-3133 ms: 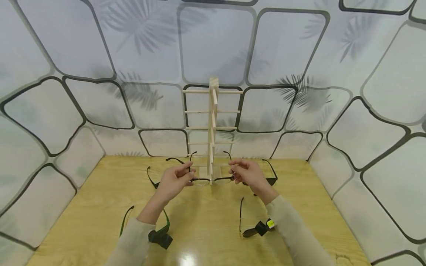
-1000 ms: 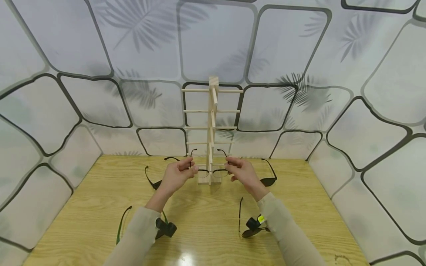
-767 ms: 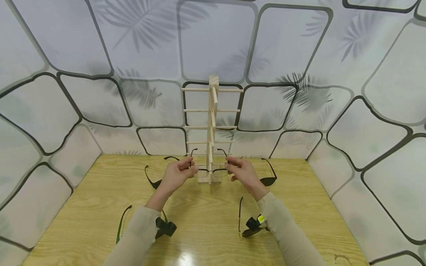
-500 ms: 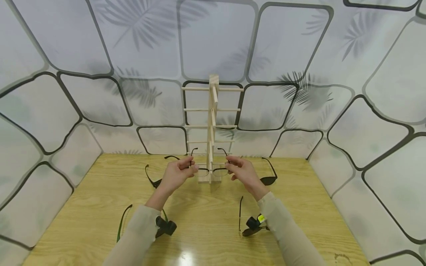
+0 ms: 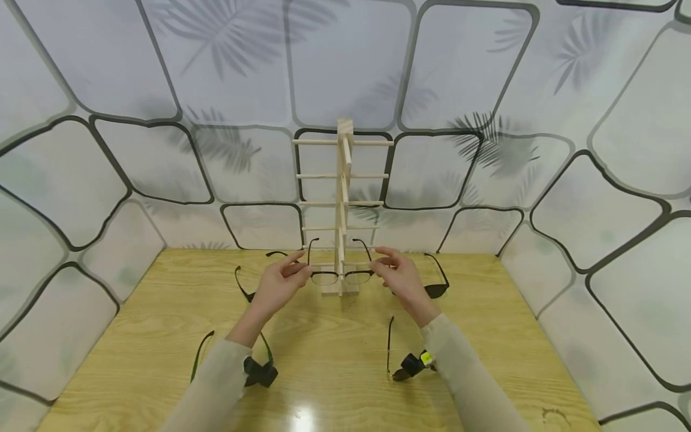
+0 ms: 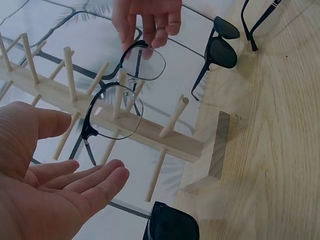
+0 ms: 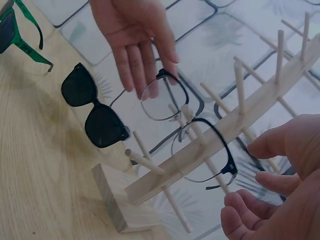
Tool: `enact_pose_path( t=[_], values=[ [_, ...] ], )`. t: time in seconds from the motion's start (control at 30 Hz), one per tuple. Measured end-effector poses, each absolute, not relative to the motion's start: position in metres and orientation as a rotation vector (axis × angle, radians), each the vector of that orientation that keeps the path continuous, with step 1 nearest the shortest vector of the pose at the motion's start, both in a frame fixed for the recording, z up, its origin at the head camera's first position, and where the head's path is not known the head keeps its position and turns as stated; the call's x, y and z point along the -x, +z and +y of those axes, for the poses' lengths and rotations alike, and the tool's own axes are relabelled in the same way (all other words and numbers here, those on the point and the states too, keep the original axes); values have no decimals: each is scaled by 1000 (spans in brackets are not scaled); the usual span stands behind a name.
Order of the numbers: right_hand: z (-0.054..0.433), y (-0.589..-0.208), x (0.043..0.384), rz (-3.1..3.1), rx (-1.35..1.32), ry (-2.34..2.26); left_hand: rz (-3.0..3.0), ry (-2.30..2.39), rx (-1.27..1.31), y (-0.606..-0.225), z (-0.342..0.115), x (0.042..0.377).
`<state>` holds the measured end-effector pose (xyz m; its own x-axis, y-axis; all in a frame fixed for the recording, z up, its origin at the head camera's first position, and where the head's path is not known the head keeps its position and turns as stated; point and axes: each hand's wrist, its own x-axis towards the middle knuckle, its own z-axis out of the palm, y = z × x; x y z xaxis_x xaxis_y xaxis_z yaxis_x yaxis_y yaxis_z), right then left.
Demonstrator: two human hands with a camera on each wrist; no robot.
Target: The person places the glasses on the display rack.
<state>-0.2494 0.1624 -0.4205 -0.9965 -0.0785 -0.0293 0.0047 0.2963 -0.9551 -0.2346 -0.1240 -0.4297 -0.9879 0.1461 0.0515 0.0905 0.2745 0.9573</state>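
Note:
A pair of half-rim eyeglasses point(image 5: 358, 272), dark along the top with clear lenses, hangs on a low peg of the wooden display rack point(image 5: 342, 198), its temples pointing back. My left hand point(image 5: 278, 285) is at the left hinge; in the left wrist view its thumb and fingers point(image 6: 107, 175) stand apart around the temple side without gripping. On the other side, my right hand point(image 5: 402, 279) hovers by the right hinge. The right wrist view shows its thumb spread from its fingers point(image 7: 237, 210), the frame point(image 7: 212, 127) just beyond them.
Black sunglasses point(image 5: 436, 291) lie right of the rack, others point(image 5: 249, 296) left, partly behind my hand. Nearer are green-templed sunglasses point(image 5: 195, 360) and a dark-lensed pair point(image 5: 400, 375), partly covered by my sleeves and wrist cameras. Several bare pegs point(image 5: 315, 142) jut out higher up. Patterned cloth walls surround the wooden table.
The eyeglasses, earlier held by both hands in front of the rack, moved back onto the peg. Since half a second ago both hands have loosened and drawn slightly outward from the frame.

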Motion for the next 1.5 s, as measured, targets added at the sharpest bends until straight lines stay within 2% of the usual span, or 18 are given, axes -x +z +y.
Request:
enact_pose_path(
  t=[0.2, 0.53, 1.0, 1.5],
  values=[
    [165, -413, 239, 2559, 66, -1846, 2566, 1744, -245, -425, -140, 213],
    [144, -408, 216, 2508, 221, -1902, 2650, 1638, -273, -424, -173, 180],
    [96, -428, 195, 2342, 490, -1774, 2806, 1452, -147, -433, -223, 137],
    [51, -465, 186, 2196, 589, -1628, 2831, 1314, 72, -454, -275, 115]
  ],
)
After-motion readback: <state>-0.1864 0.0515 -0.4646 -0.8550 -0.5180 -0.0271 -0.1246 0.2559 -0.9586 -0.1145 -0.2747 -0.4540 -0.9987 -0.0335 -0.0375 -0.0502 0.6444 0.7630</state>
